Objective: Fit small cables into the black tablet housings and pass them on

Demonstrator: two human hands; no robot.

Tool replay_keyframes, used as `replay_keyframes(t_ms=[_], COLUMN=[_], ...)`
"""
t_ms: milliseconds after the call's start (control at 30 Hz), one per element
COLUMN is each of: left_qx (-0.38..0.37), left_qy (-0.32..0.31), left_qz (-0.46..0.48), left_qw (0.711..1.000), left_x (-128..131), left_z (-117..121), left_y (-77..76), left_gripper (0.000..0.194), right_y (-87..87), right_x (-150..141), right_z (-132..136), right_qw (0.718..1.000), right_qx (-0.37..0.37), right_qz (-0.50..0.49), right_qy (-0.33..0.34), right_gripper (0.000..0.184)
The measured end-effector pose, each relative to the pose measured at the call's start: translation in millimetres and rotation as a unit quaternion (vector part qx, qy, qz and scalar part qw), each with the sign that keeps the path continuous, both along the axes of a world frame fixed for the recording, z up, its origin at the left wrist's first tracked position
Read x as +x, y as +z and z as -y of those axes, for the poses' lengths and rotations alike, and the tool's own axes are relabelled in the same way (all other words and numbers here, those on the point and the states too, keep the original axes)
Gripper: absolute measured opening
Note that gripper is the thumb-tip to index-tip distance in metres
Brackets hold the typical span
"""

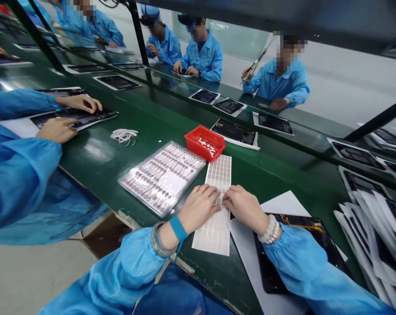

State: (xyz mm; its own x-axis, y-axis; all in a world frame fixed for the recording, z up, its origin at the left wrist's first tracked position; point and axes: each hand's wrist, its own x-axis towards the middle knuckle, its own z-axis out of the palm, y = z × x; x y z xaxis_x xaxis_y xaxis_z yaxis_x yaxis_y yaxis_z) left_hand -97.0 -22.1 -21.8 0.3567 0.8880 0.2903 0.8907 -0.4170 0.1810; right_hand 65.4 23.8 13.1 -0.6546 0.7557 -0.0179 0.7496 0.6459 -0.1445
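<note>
A long white sheet of small sticker squares (217,192) lies on the green bench in front of me. My left hand (199,208) rests on its middle with fingers flat, pressing it down. My right hand (245,208) meets it from the right, fingertips curled and pinching at the sheet's edge; what they grip is too small to see. Under my right forearm lies a black panel (292,249) on white paper (283,203). A clear tray of small metal parts (163,175) sits just left of the sheet. A red bin (205,142) stands behind it.
A co-worker's hands (68,116) work on a black panel at the left. Loose white strips (124,135) lie nearby. More black panels (234,131) ride the belt beyond. A stack of panels with paper (378,236) sits at right. Several workers sit opposite.
</note>
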Motion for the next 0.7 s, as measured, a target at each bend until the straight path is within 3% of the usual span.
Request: replay_keyframes(t_ms=[100, 167, 300, 400, 467, 567, 700], left_qx=[0.003, 0.005, 0.065, 0.066, 0.052, 0.054, 0.055], left_qy=[-0.009, -0.019, -0.065, -0.188, -0.251, -0.291, -0.308], left_qz=[0.006, 0.016, 0.055, 0.058, 0.033, -0.02, -0.054], left_qw=[1.0, 1.0, 0.994, 0.978, 0.966, 0.955, 0.948], left_x=[-4.7, -7.9, -0.4, 24.0, 43.6, 64.8, 71.3], left_z=[-1.2, 0.3, 11.1, 23.8, 29.6, 29.7, 22.2], left_y=[-0.7, 1.3, 11.3, 17.5, 18.0, 14.3, 8.9], left_gripper=[0.033, 0.036, 0.028, 0.019, 0.019, 0.026, 0.024], right_y=[10.8, 21.7, 33.1, 18.7, 2.3, -18.3, -27.3], right_x=[9.2, 28.8, 89.4, 122.4, 130.9, 129.9, 121.9], right_z=[0.9, 4.4, 28.2, 54.6, 67.7, 76.2, 78.3], right_qw=[0.999, 0.993, 0.939, 0.91, 0.909, 0.911, 0.9], right_qx=[-0.013, -0.05, -0.179, -0.223, -0.197, -0.126, -0.093], right_qz=[-0.025, -0.097, -0.254, -0.277, -0.276, -0.27, -0.273], right_qy=[-0.014, -0.04, -0.144, -0.214, -0.243, -0.285, -0.326], right_gripper=[0.016, 0.015, 0.016, 0.019, 0.019, 0.02, 0.02])
